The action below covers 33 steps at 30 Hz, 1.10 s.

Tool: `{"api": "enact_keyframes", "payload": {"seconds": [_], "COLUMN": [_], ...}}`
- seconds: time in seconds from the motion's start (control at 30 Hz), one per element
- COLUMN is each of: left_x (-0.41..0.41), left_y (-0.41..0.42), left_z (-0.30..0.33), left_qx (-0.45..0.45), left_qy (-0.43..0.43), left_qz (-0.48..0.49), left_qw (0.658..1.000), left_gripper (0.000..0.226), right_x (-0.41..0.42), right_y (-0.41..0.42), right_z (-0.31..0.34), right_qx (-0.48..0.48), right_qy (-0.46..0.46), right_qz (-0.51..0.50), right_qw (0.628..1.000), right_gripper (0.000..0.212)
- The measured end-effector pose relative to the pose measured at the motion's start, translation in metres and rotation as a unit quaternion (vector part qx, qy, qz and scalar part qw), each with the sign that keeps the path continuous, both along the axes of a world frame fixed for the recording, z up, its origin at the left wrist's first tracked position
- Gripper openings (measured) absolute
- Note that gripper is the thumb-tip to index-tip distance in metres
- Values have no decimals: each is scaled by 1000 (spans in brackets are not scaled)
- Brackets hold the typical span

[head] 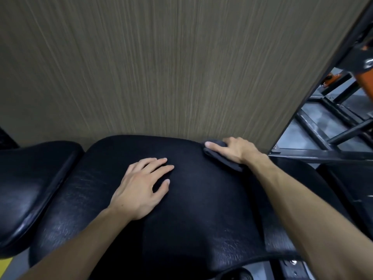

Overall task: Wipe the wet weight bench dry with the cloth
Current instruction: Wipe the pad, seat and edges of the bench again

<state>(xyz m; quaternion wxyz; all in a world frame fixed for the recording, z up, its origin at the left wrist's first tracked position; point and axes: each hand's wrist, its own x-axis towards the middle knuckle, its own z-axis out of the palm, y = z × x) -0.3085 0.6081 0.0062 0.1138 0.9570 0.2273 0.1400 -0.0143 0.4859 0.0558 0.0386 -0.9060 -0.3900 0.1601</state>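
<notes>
Bench pad (201, 199) is mid-wipe: right hand (232, 149) presses the dark cloth (224, 160) flat at the pad's far right corner by the wall (161, 67). Left hand (141, 186), fingers spread, braces pad centre. Next, probably: drag cloth back across the pad.

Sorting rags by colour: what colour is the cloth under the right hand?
Dark grey cloth, nearly matching the black bench pad; head view.

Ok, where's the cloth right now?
In the head view, the cloth lies under the right hand at the bench pad's far right corner, beside the wood-grain wall.
</notes>
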Motion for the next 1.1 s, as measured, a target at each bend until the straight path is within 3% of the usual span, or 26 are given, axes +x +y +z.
{"api": "enact_keyframes", "payload": {"seconds": [0.17, 0.33, 0.47, 0.67, 0.87, 1.0, 1.1], "left_x": [1, 0, -1, -1, 2, 2, 1], "left_y": [0, 2, 2, 5, 4, 5, 7], "left_z": [-2, -1, -1, -4, -4, -4, -4], "left_qx": [5, -7, -11, -10, 6, 12, 4], "left_qy": [3, -5, -12, -15, -15, -10, -17], "left_qz": [10, 7, 2, 0, -1, -3, -13], "left_qw": [1000, 1000, 1000, 1000, 1000, 1000, 1000], "left_gripper": [54, 53, 51, 49, 48, 49, 49], "right_x": [19, -14, -18, -5, -28, -72, -79], "right_y": [-51, -32, -38, -25, 49, 117, 115], "right_z": [-4, -19, -19, -13, -9, -15, -19], "right_qx": [-33, -40, -10, -14, -31, 1, 27], "right_qy": [-91, -188, -176, -151, -65, -88, -98], "right_qz": [-24, -67, -70, -37, -37, 32, 68], "right_qw": [995, 979, 982, 988, 997, 996, 992], "right_gripper": [88, 104, 118, 92, 97, 93, 91]}}
